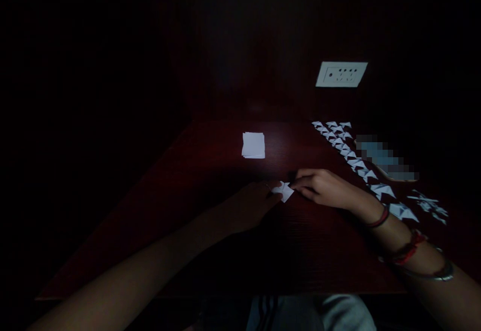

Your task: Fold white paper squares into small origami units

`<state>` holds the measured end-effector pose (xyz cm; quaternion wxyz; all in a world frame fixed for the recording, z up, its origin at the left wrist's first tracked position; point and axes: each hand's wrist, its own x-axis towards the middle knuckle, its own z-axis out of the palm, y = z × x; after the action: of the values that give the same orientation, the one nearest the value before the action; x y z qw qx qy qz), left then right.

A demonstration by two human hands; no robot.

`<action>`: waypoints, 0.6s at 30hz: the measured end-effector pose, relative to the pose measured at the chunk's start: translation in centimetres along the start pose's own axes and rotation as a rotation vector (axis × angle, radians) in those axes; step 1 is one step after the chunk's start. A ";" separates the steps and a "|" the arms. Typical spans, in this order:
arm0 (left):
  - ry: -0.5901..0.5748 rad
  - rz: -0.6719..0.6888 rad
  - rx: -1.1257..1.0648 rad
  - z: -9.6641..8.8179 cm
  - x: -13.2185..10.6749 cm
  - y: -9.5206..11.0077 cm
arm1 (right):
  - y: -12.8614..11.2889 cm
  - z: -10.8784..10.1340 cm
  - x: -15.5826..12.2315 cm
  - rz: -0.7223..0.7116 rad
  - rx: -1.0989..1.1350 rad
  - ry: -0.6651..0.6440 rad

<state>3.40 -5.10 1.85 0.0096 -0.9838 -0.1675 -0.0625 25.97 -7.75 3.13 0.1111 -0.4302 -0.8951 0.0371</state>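
Observation:
A small folded piece of white paper [286,192] lies low over the dark red table between my two hands. My left hand [259,200] has its fingers closed on the paper's left side, and a ring shows on one finger. From the right, my right hand [319,186] reaches the paper's right corner with curled fingers, the fingertips pressed together in shadow. Whether those fingertips grip the corner or only touch it is hard to make out. Beyond the hands sits a stack of square white paper sheets [253,145].
Rows of folded white paper pieces [341,145] run along the table's right side. Right of them are a blurred-out flat object [385,160] and a pile of thin white paper scraps [428,205]. A socket plate [341,74] is on the dark back wall.

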 end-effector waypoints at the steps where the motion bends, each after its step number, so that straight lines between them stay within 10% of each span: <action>1: -0.002 0.002 0.011 0.0 0.0 0.0 | -0.1 -0.1 0.0 0.012 -0.008 0.027; 18: 0.094 0.027 -0.066 0.0 0.4 -1.6 | 0.0 -0.1 -0.2 0.065 -0.153 0.063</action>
<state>3.24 -3.48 1.90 -0.0142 -0.9818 -0.1514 -0.1140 26.10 -7.90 3.16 0.1048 -0.4674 -0.8768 -0.0413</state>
